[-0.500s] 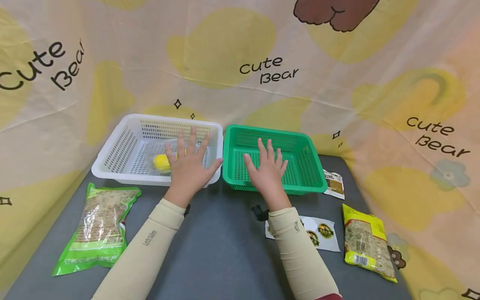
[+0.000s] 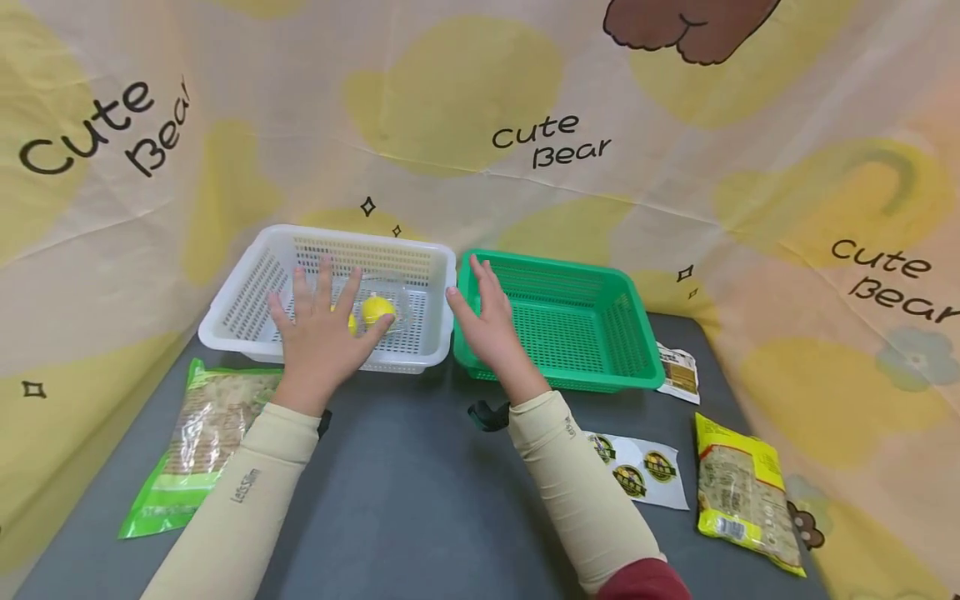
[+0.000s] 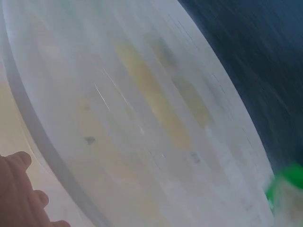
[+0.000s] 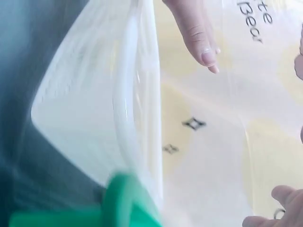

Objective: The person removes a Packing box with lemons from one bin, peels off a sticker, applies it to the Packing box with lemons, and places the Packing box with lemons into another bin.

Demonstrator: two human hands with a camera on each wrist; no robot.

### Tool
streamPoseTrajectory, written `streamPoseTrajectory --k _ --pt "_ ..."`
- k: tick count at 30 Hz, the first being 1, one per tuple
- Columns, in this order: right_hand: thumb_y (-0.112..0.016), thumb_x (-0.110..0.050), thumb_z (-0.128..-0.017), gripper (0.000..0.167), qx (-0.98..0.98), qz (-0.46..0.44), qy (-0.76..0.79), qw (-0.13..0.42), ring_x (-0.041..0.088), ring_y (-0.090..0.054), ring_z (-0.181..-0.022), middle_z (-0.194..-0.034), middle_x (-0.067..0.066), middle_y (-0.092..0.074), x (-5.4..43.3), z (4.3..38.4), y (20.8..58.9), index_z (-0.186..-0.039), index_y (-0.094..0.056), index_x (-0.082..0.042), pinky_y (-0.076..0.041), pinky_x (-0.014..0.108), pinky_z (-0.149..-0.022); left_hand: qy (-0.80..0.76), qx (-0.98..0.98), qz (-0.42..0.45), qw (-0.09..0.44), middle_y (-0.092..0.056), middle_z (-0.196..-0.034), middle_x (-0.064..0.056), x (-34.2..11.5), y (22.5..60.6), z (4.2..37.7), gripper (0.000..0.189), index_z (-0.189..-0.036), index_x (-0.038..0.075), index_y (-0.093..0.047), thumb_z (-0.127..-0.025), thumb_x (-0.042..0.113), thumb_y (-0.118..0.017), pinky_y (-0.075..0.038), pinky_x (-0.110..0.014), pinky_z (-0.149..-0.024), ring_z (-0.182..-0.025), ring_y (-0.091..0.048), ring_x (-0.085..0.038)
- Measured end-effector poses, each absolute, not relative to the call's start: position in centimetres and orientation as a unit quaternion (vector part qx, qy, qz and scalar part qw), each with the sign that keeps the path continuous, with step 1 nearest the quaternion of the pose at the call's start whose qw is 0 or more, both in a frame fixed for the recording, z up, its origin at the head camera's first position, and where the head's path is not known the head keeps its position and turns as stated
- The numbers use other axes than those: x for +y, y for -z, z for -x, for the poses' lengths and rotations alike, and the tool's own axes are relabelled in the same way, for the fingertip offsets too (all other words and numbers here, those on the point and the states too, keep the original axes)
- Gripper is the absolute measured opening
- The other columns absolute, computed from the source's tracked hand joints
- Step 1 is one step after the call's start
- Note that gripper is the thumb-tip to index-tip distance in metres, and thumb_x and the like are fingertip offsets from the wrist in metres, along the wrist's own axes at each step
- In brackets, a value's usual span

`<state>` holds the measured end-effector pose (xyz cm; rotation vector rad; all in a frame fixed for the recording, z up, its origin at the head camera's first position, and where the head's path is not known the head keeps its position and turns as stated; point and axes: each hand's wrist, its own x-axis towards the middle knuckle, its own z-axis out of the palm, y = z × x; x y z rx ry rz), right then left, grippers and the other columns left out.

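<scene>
Spread wide, my left hand (image 2: pixel 318 346) hovers over the front of the white basket (image 2: pixel 330 236), holding nothing. Two yellow round things in a clear plastic package (image 2: pixel 378 311) lie inside that basket; the hand partly hides one of them. My right hand (image 2: pixel 491 325) has straight fingers and a raised thumb, and is above the left end of the green basket (image 2: pixel 555 260), near where the two baskets meet. Nothing is between its fingers. The left wrist view is blurred, with the white basket filling most of it. In the right wrist view, fingers stand apart from the white basket (image 4: pixel 94 104).
A green-edged food bag (image 2: pixel 198 442) lies at the left, partly behind the left forearm. To the right are a sticker sheet (image 2: pixel 648 479), a yellow bag (image 2: pixel 742 492) and a small packet (image 2: pixel 678 372). A printed curtain (image 2: pixel 420 100) rises behind the grey table (image 2: pixel 405 500).
Both hands have moved left, the left one uncovering a yellow round thing. My right hand has turned, its fingers now closer together. The view has shifted slightly.
</scene>
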<state>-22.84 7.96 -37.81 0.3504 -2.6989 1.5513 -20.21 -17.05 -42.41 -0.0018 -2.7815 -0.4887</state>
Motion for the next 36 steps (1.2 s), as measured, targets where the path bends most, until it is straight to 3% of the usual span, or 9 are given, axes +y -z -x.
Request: streamPoseTrajectory --k 5,11,17,20,27,36 --pt "-0.054 -0.049 -0.109 0.067 -0.824 -0.112 -0.554 -0.029 0.033 -0.01 -0.162 -0.177 0.002 -0.014 5.4 23.7 38.4 -0.169 -0.029 -0.032 -0.019 0.068 -0.122 0.167 -0.977 -0.025 0.134 0.013 -0.177 -0.01 -20.3 42.4 20.1 0.095 -0.171 0.024 -0.018 -0.097 0.081 -0.038 0.023 -0.074 -0.112 -0.157 0.024 -0.044" --pt "-0.057 -0.056 -0.106 0.065 -0.778 -0.07 -0.617 -0.093 0.033 -0.021 -0.159 -0.175 -0.004 -0.021 2.7 25.2 39.7 -0.166 -0.032 -0.044 -0.027 0.067 -0.119 0.173 -0.977 -0.037 0.119 0.012 -0.176 -0.014 -24.1 42.8 20.5 0.097 -0.172 0.024 -0.016 -0.097 0.083 -0.035 0.028 -0.073 -0.109 -0.156 0.026 -0.045" --pt "-0.054 -0.057 -0.107 0.066 -0.785 -0.056 -0.609 -0.104 0.033 -0.027 -0.157 -0.175 -0.001 -0.022 0.5 27.0 40.7 -0.167 -0.032 -0.038 -0.028 0.065 -0.12 0.188 -0.977 -0.043 0.095 0.014 -0.175 -0.017 -26.7 43.5 21.2 0.096 -0.172 0.025 -0.015 -0.098 0.083 -0.035 0.029 -0.074 -0.106 -0.154 0.023 -0.053" --pt "-0.053 -0.056 -0.108 0.067 -0.785 -0.054 -0.606 -0.118 0.03 -0.026 -0.158 -0.175 -0.001 -0.021 -0.6 27.9 41.6 -0.168 -0.031 -0.035 -0.026 0.062 -0.122 0.193 -0.977 -0.047 0.077 0.014 -0.174 -0.019 -27.5 43.7 21.5 0.096 -0.172 0.024 -0.016 -0.098 0.083 -0.034 0.027 -0.077 -0.107 -0.153 0.02 -0.057" --pt "-0.051 -0.057 -0.108 0.066 -0.803 -0.017 -0.573 -0.166 0.023 -0.018 -0.16 -0.175 -0.004 -0.022 -2.6 29.9 43.6 -0.168 -0.03 -0.038 -0.022 0.052 -0.126 0.187 -0.98 -0.055 0.031 0.018 -0.173 -0.021 -28.3 43.6 21.6 0.1 -0.172 0.024 -0.009 -0.096 0.087 -0.028 0.01 -0.086 -0.107 -0.153 0.012 -0.062" --pt "-0.042 -0.058 -0.111 0.062 -0.813 0.0 -0.544 -0.207 0.033 -0.007 -0.162 -0.177 0.01 -0.011 -3.6 30.2 43.6 -0.169 -0.024 -0.043 -0.016 0.062 -0.125 0.181 -0.981 -0.07 0.007 0.02 -0.169 -0.031 -28.5 43.0 21.5 0.105 -0.172 0.02 -0.007 -0.094 0.089 -0.027 0.004 -0.085 -0.109 -0.154 0.014 -0.058"
